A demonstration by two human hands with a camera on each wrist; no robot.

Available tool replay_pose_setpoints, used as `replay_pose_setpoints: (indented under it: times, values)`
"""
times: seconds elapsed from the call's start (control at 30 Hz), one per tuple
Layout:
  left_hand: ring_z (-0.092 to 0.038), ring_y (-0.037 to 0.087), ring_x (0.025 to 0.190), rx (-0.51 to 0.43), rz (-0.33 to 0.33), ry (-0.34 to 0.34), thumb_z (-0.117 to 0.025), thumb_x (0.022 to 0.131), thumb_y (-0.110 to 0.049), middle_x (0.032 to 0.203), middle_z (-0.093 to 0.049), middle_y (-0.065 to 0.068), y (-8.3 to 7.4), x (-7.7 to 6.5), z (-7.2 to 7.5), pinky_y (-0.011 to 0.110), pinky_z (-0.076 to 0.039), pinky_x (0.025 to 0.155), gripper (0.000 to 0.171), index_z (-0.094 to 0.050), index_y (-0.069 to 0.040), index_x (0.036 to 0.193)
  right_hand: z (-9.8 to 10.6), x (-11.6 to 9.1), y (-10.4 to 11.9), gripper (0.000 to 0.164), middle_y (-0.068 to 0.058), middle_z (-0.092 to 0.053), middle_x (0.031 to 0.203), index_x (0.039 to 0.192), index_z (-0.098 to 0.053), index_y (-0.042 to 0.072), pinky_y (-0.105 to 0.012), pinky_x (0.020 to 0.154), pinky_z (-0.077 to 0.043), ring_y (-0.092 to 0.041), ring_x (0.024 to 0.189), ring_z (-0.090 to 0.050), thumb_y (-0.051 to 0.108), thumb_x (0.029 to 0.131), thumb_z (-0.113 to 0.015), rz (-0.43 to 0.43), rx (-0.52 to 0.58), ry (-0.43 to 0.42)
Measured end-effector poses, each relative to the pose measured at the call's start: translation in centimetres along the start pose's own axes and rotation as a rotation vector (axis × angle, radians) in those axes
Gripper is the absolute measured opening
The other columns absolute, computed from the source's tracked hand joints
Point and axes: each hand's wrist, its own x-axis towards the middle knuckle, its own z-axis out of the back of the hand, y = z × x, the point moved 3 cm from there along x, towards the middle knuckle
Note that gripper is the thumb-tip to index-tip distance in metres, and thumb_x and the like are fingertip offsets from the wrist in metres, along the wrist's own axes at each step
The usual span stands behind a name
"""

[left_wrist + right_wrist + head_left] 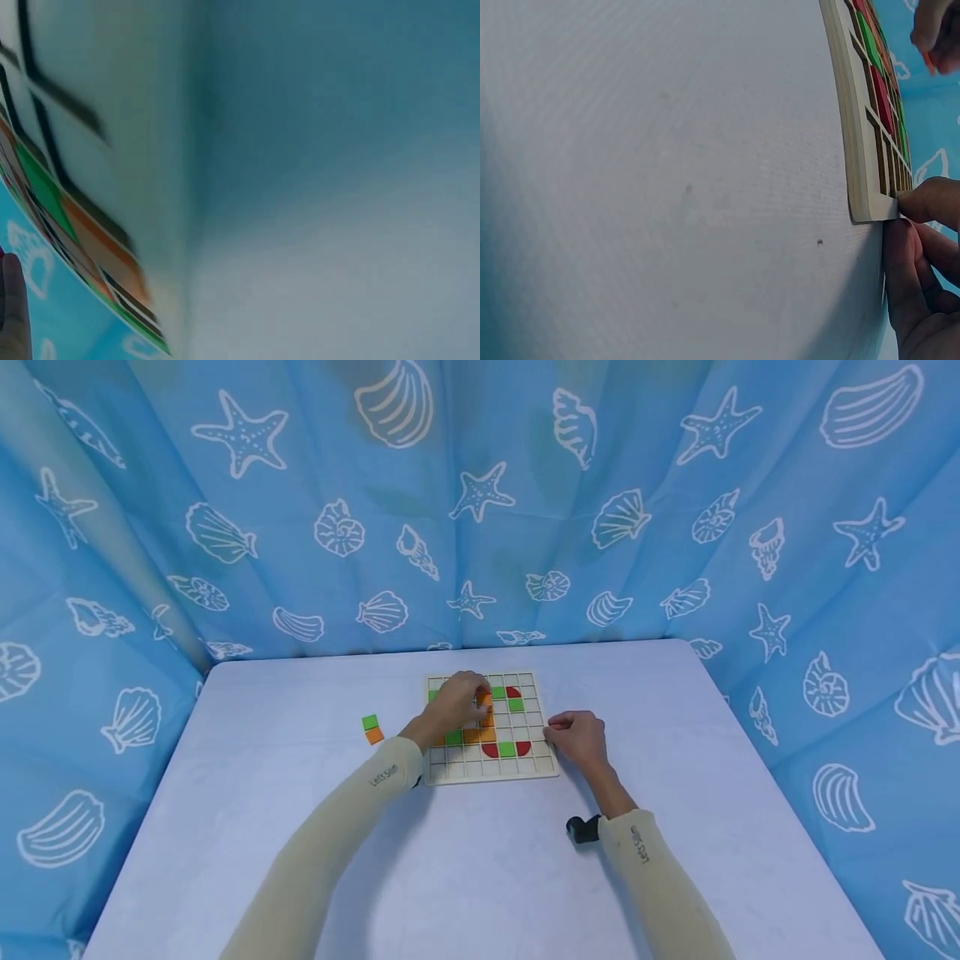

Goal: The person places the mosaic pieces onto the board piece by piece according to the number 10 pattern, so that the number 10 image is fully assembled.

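A wooden grid board point(491, 781) lies on the table with green, orange and red flat pieces set in its cells. My left hand point(459, 700) is over the upper left part of the board and covers some cells. In the right wrist view, its fingertips pinch a small reddish piece point(928, 63) above the board. My right hand point(579, 737) grips the board's right edge, with fingertips right at the rim. Red rounded pieces point(522, 748) flank a green square point(507, 749) in a lower row. The left wrist view catches mostly tabletop and a slice of the board.
Left of the board, a loose green square point(370, 722) lies against an orange square point(374, 736) on the white table point(480, 877). A blue curtain point(525, 552) with shell prints surrounds the table's back and sides. A black wrist device point(582, 830) sticks out at my right sleeve.
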Motion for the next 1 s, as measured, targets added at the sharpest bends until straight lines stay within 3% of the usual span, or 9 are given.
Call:
replay_pose_setpoints:
  times: [0.17, 0.3, 0.5, 0.7, 1.0]
  values:
    - [-0.051, 0.018, 0.094, 0.017, -0.083, 0.018, -0.074, 0.086, -0.016, 0.103, -0.062, 0.005, -1.7, 0.5, -1.5, 0.028, -0.047, 0.088, 0.03, -0.065, -0.004, 0.112, 0.0, 0.0, 0.1, 0.017, -0.007, -0.07, 0.085, 0.096, -0.074, 0.004, -0.031, 0.068, -0.052, -0.021, 0.081, -0.063, 0.017, 0.085, -0.073, -0.015, 0.002, 0.003]
    - [-0.05, 0.017, 0.093, 0.017, -0.103, 0.048, -0.072, 0.087, -0.016, 0.101, -0.06, 0.004, -2.7, 0.8, -2.6, 0.026, -0.047, 0.085, 0.03, -0.065, -0.003, 0.114, 0.1, 0.1, 0.1, 0.018, -0.007, -0.07, 0.084, 0.097, -0.074, 0.004, -0.029, 0.067, -0.051, -0.02, 0.08, -0.063, 0.018, 0.085, -0.073, -0.021, 0.0, 0.012]
    - [-0.05, 0.017, 0.089, 0.044, -0.083, 0.083, -0.07, 0.09, -0.02, 0.097, -0.058, 0.003, -3.2, 1.5, -3.8, 0.026, -0.045, 0.08, 0.033, -0.061, -0.004, 0.117, 0.2, -0.1, 0.2, 0.018, -0.007, -0.069, 0.085, 0.097, -0.074, 0.005, -0.029, 0.068, -0.052, -0.021, 0.081, -0.063, 0.019, 0.086, -0.073, -0.029, 0.008, 0.022]
    - [-0.05, 0.018, 0.087, 0.034, -0.052, 0.083, -0.073, 0.088, -0.017, 0.089, -0.054, 0.002, -3.0, 2.0, -4.6, 0.025, -0.044, 0.077, 0.027, -0.06, -0.007, 0.109, 0.2, -0.3, 0.4, 0.018, -0.007, -0.07, 0.086, 0.097, -0.074, 0.004, -0.03, 0.068, -0.052, -0.021, 0.081, -0.064, 0.018, 0.086, -0.073, -0.027, 0.008, 0.022]
    - [-0.051, 0.016, 0.095, 0.004, -0.058, 0.091, -0.072, 0.088, -0.012, 0.101, -0.06, 0.001, -3.6, 2.0, -4.6, 0.024, -0.046, 0.089, 0.03, -0.062, -0.007, 0.117, 0.2, -0.1, 0.2, 0.017, -0.007, -0.07, 0.084, 0.096, -0.074, 0.005, -0.029, 0.067, -0.052, -0.021, 0.08, -0.063, 0.018, 0.085, -0.073, -0.031, 0.011, 0.012]
